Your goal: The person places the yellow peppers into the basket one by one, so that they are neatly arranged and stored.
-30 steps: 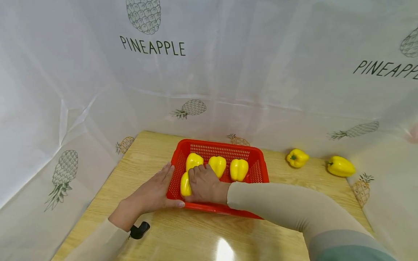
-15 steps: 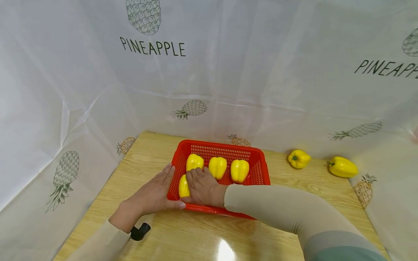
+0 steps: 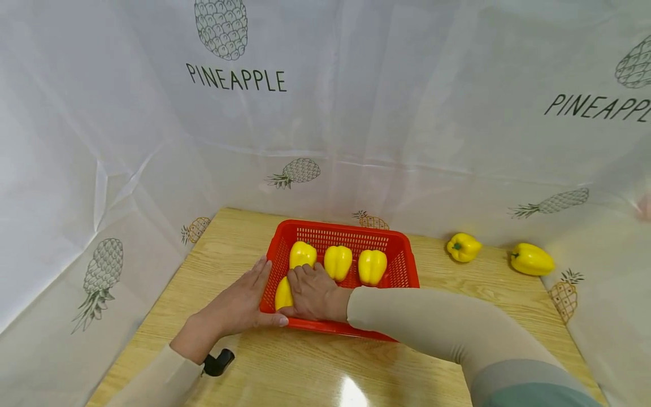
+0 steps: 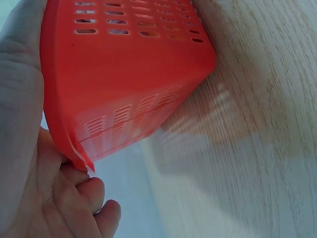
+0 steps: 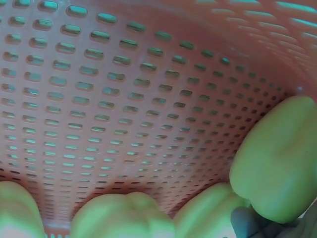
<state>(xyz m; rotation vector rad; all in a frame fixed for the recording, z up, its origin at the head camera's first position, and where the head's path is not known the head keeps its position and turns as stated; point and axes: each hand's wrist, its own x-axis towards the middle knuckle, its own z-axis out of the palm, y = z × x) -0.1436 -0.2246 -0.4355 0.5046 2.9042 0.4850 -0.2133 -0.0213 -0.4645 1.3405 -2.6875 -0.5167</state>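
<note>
Sitting just left of the right hand [image 3: 314, 295]: glossy yellow bell pepper [image 3: 282, 295], in the near-left corner of the red perforated plastic basket [image 3: 342, 226], between palm and left wall. Visible part runs roughly front to back; rest hidden under the hand. Right hand is nearer, left hand [image 3: 239, 297] outside the wall. Right forearm comes in over the near rim from the right, back of hand up, thumb at the pepper's near end, fingers toward its far end; looks like a hold on it, fingertips mostly hidden. Can't tell if the pepper touches the basket floor. Left hand holds the corner, thumb on near rim, fingers along left rim. Three other yellow bell peppers [image 3: 338, 263] stand farther back inside; two loose yellow bell peppers [image 3: 464, 247] on the pale wood-grain table [image 3: 285, 373], right of basket.
</note>
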